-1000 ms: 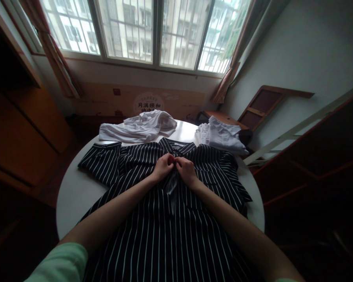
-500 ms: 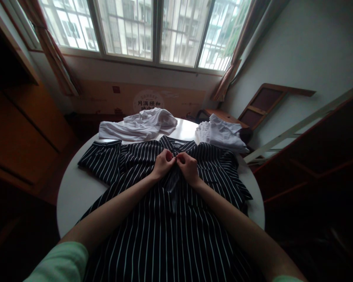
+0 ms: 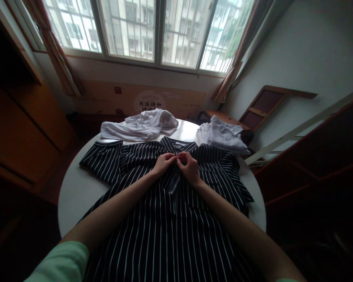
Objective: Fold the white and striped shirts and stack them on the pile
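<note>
A black shirt with white stripes [image 3: 153, 235] lies front up across a round white table [image 3: 73, 196], its collar at the far side and its near end running toward me. Just below the collar, my left hand [image 3: 164, 162] pinches the front edge of the shirt. My right hand [image 3: 188, 166] pinches the cloth right beside it, thumb and forefinger together, the fingertips of both hands meeting. Whatever small part lies between the fingertips is hidden. Under my hands the shirt front gapes a little.
A crumpled white garment [image 3: 141, 127] lies on the table's far left edge, and a pile of white clothes [image 3: 223, 137] at the far right. Beyond stand a wooden chair [image 3: 261, 105] and a barred window [image 3: 129, 31]. An orange cabinet [image 3: 23, 133] is at left.
My left fingers have straightened and flattened somewhat at the shirt front. My right hand stays pinched in nearly the same place. The whole view has shifted slightly.
</note>
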`<state>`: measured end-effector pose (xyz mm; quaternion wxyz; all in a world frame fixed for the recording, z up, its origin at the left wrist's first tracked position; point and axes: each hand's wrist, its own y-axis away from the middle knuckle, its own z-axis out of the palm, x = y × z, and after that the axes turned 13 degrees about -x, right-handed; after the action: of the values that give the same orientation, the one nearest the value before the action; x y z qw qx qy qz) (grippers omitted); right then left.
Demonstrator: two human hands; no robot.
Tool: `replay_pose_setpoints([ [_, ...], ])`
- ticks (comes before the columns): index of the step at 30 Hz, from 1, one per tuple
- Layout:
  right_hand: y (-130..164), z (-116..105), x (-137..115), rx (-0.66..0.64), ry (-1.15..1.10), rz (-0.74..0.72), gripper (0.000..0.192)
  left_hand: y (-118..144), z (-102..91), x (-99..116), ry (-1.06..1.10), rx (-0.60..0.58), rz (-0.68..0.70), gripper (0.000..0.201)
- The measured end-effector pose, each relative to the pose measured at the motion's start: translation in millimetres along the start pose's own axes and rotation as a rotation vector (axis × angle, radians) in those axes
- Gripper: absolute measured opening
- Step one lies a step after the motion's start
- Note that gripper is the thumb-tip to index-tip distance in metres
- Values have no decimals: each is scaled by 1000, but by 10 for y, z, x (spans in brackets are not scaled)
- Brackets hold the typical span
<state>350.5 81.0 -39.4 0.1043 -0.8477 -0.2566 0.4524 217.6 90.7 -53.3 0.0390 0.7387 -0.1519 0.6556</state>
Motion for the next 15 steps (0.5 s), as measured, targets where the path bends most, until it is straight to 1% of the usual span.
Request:
replay_pose_setpoints([
  [2, -9, 4, 17, 3, -44, 22, 18, -11, 7, -6, 27, 22, -20, 12],
  [6, -31, -9, 49, 24, -58, 82, 18, -8, 51, -21, 36, 132, -34, 11],
  [8, -44, -22, 67, 42, -25, 122, 15, 5, 71, -19, -65, 169, -23, 17],
  [10, -55, -31, 86, 46, 22, 155, 12, 17, 83, -9, -220, 186, -5, 21],
  [12, -62, -35, 103, 31, 69, 161, 10, 22, 90, 5, -352, 191, 9, 22],
  [15, -59, -32, 118, -19, 122, 152, 14, 9, 91, 11, -452, 180, 3, 19],
])
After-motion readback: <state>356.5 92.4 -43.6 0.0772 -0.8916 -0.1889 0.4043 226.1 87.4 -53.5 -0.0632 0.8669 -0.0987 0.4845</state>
